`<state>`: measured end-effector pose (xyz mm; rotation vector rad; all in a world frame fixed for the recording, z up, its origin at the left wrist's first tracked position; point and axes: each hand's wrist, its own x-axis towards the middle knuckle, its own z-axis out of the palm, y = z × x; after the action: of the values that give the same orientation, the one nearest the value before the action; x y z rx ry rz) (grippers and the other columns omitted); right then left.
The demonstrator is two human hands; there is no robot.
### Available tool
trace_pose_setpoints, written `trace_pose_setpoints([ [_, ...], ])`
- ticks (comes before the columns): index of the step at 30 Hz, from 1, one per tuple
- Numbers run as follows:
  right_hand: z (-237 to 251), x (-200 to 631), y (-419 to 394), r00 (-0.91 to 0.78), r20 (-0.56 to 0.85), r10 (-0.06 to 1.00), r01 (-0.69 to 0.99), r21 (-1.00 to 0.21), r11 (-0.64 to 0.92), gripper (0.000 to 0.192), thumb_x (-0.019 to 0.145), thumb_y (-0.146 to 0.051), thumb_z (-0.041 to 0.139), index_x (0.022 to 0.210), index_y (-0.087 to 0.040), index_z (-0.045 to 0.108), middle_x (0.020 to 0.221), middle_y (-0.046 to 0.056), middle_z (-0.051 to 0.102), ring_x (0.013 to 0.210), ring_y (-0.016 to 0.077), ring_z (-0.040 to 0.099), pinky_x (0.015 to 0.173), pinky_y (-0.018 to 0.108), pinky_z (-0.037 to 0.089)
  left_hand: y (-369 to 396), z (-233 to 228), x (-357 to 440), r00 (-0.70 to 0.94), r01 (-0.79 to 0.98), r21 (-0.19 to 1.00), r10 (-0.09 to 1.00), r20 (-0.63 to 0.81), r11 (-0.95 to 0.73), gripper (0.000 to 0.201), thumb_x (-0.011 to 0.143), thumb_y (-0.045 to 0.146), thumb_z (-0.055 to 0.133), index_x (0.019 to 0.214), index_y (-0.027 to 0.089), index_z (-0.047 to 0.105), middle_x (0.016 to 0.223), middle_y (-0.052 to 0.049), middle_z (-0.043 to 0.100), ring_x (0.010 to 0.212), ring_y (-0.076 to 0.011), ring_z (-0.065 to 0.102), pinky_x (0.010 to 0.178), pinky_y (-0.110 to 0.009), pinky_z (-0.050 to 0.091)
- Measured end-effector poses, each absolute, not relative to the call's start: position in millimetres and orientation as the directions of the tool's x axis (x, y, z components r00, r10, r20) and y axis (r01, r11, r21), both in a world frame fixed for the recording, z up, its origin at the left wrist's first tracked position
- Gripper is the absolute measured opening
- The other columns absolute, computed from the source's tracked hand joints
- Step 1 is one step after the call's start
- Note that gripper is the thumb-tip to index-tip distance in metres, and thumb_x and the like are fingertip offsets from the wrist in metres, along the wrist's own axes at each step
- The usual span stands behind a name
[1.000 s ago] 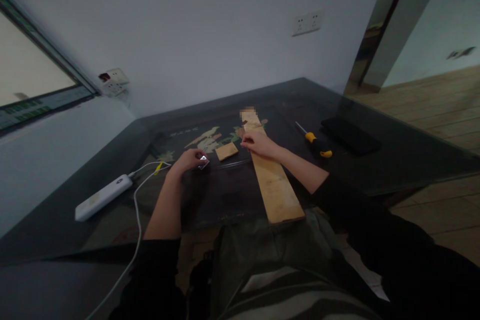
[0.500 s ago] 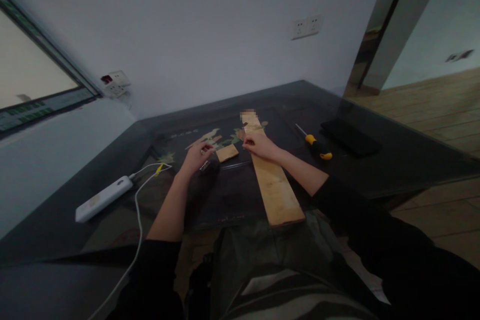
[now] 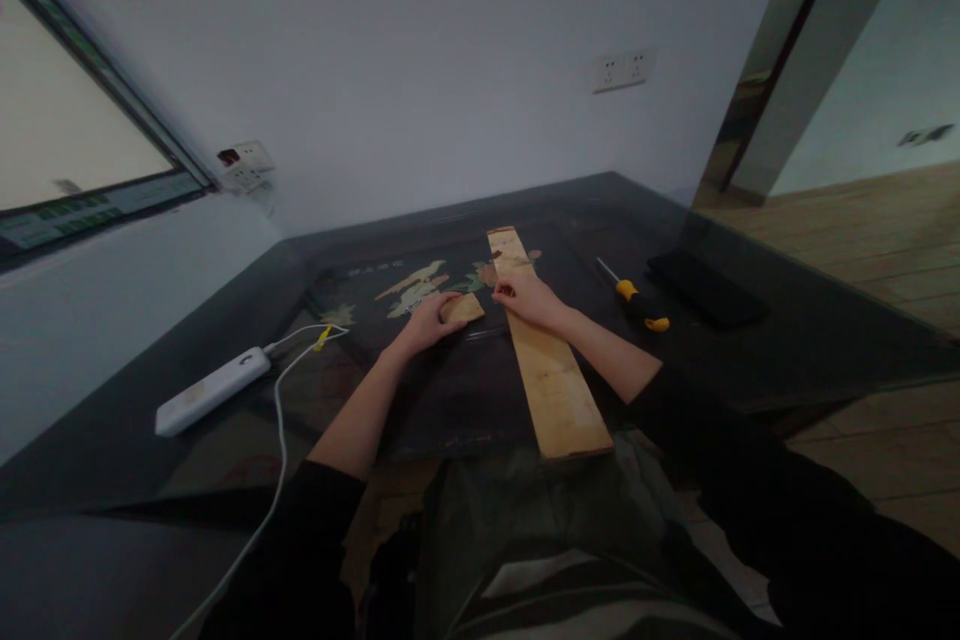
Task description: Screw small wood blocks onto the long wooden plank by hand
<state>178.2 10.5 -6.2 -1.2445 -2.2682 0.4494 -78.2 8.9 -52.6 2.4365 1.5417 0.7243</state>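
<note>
A small wooden block (image 3: 469, 308) lies at the middle of the dark table, and my left hand (image 3: 429, 323) grips it from its left side, thumb in front and fingers behind. To the right, a long wooden board (image 3: 551, 385) runs from the table's near edge toward the wall. My right hand (image 3: 525, 298) rests across the board's upper part, fingers curled with the tips pinched together at its left edge. Whatever is between those fingertips is too small to make out.
A yellow and black screwdriver (image 3: 634, 298) lies right of the board, beside a black flat case (image 3: 705, 288). On the left is a white power bank (image 3: 214, 390) with a white cable (image 3: 280, 420) hanging over the table's front edge. A wall (image 3: 450, 70) stands behind the table (image 3: 450, 400).
My left hand has moved right from the small metal pieces beside the block and closed on the small wooden block. My right hand stays pinched over the board. The view has shifted slightly.
</note>
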Motion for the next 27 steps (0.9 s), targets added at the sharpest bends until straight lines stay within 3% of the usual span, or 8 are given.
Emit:
trace_pose_setpoints([
  [3, -2.2, 178.3, 10.8, -0.459, 0.279, 0.844, 0.67, -0.516, 0.534, 0.012, 0.092, -0.021, 0.06, 0.089, -0.014, 0.07, 0.091, 0.007, 0.072, 0.081, 0.0164, 0.062, 0.071, 0.026, 0.041, 11.2, -43.6, -88.4, 0.25, 0.821, 0.391, 0.878, 0.409, -0.416, 0.054, 0.078, 0.038, 0.073, 0.127, 0.017, 0.06, 0.129, -0.012, 0.064, 0.12, -0.0284, 0.059, 0.105, -0.042, 0.043],
  [7, 7.5, 184.2, -0.3, -0.57, 0.228, 0.79, 0.603, -0.537, 0.59, 0.013, 0.091, -0.021, 0.06, 0.097, -0.015, 0.071, 0.096, 0.008, 0.071, 0.086, 0.0178, 0.064, 0.077, 0.028, 0.046, 16.6, -36.8, -123.7, -0.085, 0.896, 0.414, 0.853, 0.515, -0.16, 0.045, 0.081, 0.033, 0.071, 0.121, 0.015, 0.062, 0.125, -0.013, 0.066, 0.119, -0.0284, 0.06, 0.103, -0.04, 0.044],
  [13, 3.0, 225.6, -67.8, -0.664, 0.275, 0.695, 0.544, -0.459, 0.702, 0.031, 0.092, -0.036, 0.06, 0.117, -0.02, 0.069, 0.125, 0.011, 0.065, 0.122, 0.0264, 0.056, 0.105, 0.044, 0.043, 17.0, -51.2, -165.0, -0.42, 0.863, 0.443, 0.831, 0.365, 0.242, 0.045, 0.084, 0.036, 0.068, 0.123, 0.015, 0.062, 0.127, -0.014, 0.067, 0.12, -0.029, 0.06, 0.102, -0.037, 0.043],
  [15, -6.2, 245.7, -96.3, -0.648, 0.241, 0.722, 0.569, -0.478, 0.67, 0.042, 0.093, -0.044, 0.058, 0.128, -0.022, 0.066, 0.14, 0.012, 0.057, 0.13, 0.0277, 0.05, 0.112, 0.047, 0.038, 16.4, -55.3, -166.5, -0.445, 0.857, 0.421, 0.839, 0.313, 0.298, 0.048, 0.085, 0.042, 0.066, 0.126, 0.015, 0.063, 0.126, -0.015, 0.067, 0.119, -0.0306, 0.06, 0.1, -0.038, 0.044],
  [19, -21.8, 276.7, -137.9, -0.653, -0.001, 0.757, 0.642, -0.531, 0.553, 0.072, 0.082, -0.063, 0.066, 0.142, -0.025, 0.057, 0.161, 0.011, 0.031, 0.149, 0.0351, 0.023, 0.119, 0.054, 0.025, 15.0, -57.3, -162.7, -0.435, 0.876, 0.348, 0.859, 0.271, 0.334, 0.054, 0.085, 0.054, 0.062, 0.127, 0.02, 0.065, 0.127, -0.015, 0.067, 0.121, -0.0358, 0.058, 0.099, -0.043, 0.045],
  [21, -23.7, 281.7, -148.0, -0.641, -0.083, 0.763, 0.663, -0.561, 0.496, 0.08, 0.079, -0.067, 0.067, 0.147, -0.028, 0.05, 0.165, 0.01, 0.02, 0.151, 0.0359, 0.017, 0.121, 0.055, 0.02, 14.1, -56.9, -161.3, -0.422, 0.884, 0.334, 0.865, 0.271, 0.327, 0.055, 0.086, 0.054, 0.06, 0.129, 0.021, 0.065, 0.13, -0.014, 0.065, 0.123, -0.036, 0.056, 0.101, -0.045, 0.044],
  [24, -20.6, 275.7, -153.1, -0.628, -0.139, 0.765, 0.681, -0.573, 0.455, 0.095, 0.065, -0.066, 0.079, 0.147, -0.026, 0.05, 0.165, 0.011, 0.014, 0.151, 0.0389, 0.011, 0.121, 0.055, 0.017, 12.6, -55.6, -158.5, -0.407, 0.891, 0.338, 0.863, 0.298, 0.303, 0.053, 0.089, 0.051, 0.056, 0.132, 0.022, 0.063, 0.143, -0.012, 0.057, 0.13, -0.0349, 0.051, 0.105, -0.047, 0.041],
  [27, -17.1, 261.8, -153.5, -0.628, -0.132, 0.767, 0.679, -0.574, 0.458, 0.094, 0.063, -0.06, 0.082, 0.145, -0.025, 0.052, 0.165, 0.012, 0.014, 0.151, 0.04, 0.009, 0.121, 0.056, 0.017, 11.3, -52.7, -151.5, -0.381, 0.903, 0.335, 0.86, 0.34, 0.268, 0.047, 0.091, 0.046, 0.054, 0.132, 0.024, 0.063, 0.15, -0.009, 0.05, 0.135, -0.0326, 0.046, 0.109, -0.047, 0.039],
])
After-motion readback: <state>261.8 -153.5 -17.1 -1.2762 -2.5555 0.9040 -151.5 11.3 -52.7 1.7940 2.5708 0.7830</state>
